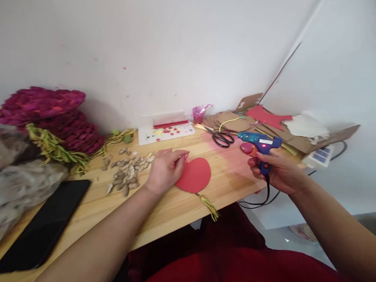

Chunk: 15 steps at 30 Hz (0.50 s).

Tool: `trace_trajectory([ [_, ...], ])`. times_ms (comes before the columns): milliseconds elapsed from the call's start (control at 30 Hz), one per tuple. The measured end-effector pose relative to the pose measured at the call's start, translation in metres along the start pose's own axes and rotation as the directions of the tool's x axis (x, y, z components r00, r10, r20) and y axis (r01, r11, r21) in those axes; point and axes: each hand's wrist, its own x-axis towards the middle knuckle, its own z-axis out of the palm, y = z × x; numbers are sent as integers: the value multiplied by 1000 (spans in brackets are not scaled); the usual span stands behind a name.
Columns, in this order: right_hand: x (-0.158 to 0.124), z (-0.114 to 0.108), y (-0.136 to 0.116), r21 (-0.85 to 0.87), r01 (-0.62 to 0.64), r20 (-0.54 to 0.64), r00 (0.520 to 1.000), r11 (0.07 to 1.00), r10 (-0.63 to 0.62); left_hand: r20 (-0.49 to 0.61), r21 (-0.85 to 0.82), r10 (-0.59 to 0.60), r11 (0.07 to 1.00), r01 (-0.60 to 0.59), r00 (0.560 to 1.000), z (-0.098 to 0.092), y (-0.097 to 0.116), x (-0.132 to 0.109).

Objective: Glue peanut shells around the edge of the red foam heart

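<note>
My left hand (164, 170) rests on the wooden table (230, 176), its fingers pinched on the top left edge of a red paper heart (195, 175). A yellow-green tassel (210, 206) trails from the heart's lower tip to the table's front edge. My right hand (275, 172) grips the handle of a blue glue gun (260, 142) to the right of the heart, nozzle pointing left, its red light on. The cord (263, 198) hangs below that hand.
Several pistachio shells (126, 171) lie left of my left hand. Black scissors (223, 138), a star sheet (166, 134), a pink cup (198, 114) and cardboard pieces (269, 124) sit at the back. A dark phone (44, 226) and magenta flower bundles (52, 118) are on the left.
</note>
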Motion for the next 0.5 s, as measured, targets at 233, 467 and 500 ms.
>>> trace_trajectory([
  [233, 10, 61, 8, 25, 23, 224, 974, 999, -28, 300, 26, 330, 935, -354, 895, -3, 17, -3],
  [467, 30, 90, 26, 75, 0, 274, 962, 997, -21, 465, -5, 479, 842, -539, 745, 2, 35, -11],
  [500, 33, 93, 26, 79, -5, 272, 962, 997, -17, 488, -21, 463, 854, -520, 740, 1, 35, -11],
])
